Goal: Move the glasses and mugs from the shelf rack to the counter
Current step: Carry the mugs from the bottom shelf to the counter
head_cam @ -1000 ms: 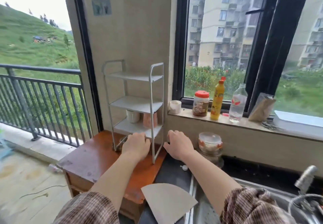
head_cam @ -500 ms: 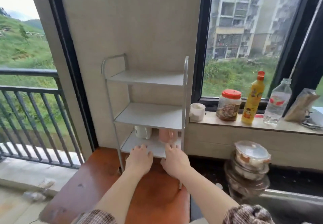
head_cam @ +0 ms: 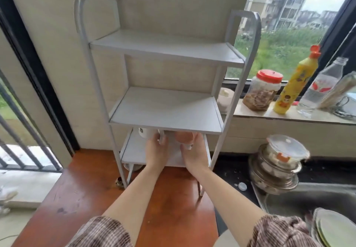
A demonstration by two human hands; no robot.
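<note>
At centre frame both hands reach under the middle tier onto the lowest tier of the shelf rack, the left hand wrapped on the white mug, the right hand cupping the pinkish glass, presumably to withdraw both together.

At your twelve o'clock stands a beige tiled wall. At two o'clock a dark-framed window lets in daylight over a stone sill. At nine o'clock runs a balcony railing. Below you lies a reddish wooden desk.
</note>
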